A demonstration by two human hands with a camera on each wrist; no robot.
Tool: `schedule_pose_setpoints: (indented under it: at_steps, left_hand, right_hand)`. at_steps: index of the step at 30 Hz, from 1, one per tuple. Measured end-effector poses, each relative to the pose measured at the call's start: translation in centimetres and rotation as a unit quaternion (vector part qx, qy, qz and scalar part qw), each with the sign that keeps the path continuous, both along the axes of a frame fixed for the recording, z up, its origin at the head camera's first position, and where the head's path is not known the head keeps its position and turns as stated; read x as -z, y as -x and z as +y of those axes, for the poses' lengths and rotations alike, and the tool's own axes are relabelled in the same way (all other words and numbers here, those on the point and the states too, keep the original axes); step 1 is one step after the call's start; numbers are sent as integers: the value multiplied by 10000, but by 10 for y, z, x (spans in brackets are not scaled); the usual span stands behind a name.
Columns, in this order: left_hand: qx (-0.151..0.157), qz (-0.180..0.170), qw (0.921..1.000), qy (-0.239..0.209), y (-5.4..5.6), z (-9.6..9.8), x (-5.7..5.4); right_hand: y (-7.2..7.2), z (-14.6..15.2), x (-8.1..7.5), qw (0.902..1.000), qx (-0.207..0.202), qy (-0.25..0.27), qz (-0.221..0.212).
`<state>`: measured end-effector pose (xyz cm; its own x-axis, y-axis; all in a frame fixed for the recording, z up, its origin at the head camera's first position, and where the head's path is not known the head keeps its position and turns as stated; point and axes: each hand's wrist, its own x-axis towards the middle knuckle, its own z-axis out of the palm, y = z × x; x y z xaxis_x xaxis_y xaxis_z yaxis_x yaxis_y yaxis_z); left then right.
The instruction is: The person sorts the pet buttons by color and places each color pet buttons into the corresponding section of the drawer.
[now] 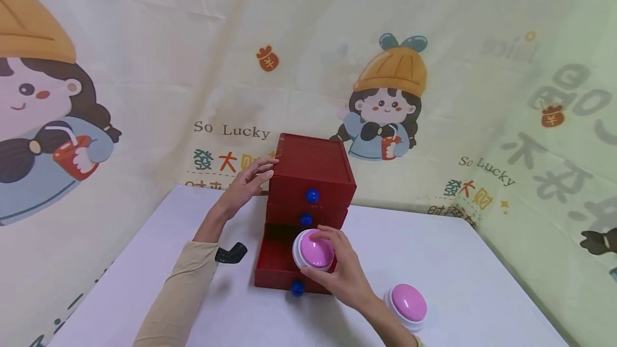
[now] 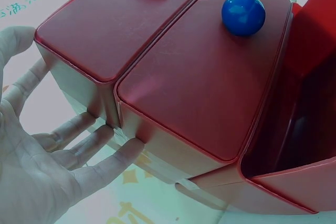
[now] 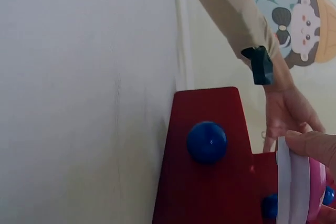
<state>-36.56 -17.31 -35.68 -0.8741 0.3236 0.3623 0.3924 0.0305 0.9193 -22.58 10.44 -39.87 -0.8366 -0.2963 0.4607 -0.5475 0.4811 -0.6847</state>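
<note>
A red three-drawer box (image 1: pixel 313 157) with blue round knobs stands on the table, its bottom drawer (image 1: pixel 275 278) pulled out. With fingers straight and spread, my left hand (image 1: pixel 243 189) rests against the box's left side; in the left wrist view the fingertips (image 2: pixel 131 148) touch that side near the upper drawers. Thumb and fingers of my right hand (image 1: pixel 344 266) pinch a round push button (image 1: pixel 316 249) by its white rim, pink dome facing up toward me. It is held over the open drawer, hiding part of the inside.
A second pink-and-white push button (image 1: pixel 408 303) sits on the white table (image 1: pixel 434 250), right of the box and beside my right forearm. Behind the table hangs a printed cloth (image 1: pixel 308 68) with cartoon figures. A black wrist device (image 1: pixel 231 254) is on my left sleeve.
</note>
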Motion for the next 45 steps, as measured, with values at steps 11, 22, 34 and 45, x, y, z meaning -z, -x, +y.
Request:
schedule_pose_setpoints:
  at_steps: [11, 22, 34, 45]
  left_hand:
    - [-4, 47, 10000, -17, 1, 0, 0]
    - [28, 64, 10000, -25, 0, 1, -2]
    - [-27, 2, 10000, -7, 0, 1, 0]
    - [42, 51, 10000, -23, 1, 0, 0]
  right_hand:
    - [12, -22, 0, 9936, -217, 343, -1053]
    - [19, -37, 0, 9877, -205, 262, -1527]
    - [31, -47, 10, 9875, -331, 102, -1541]
    - [36, -51, 16, 9838, -384, -630, -1635]
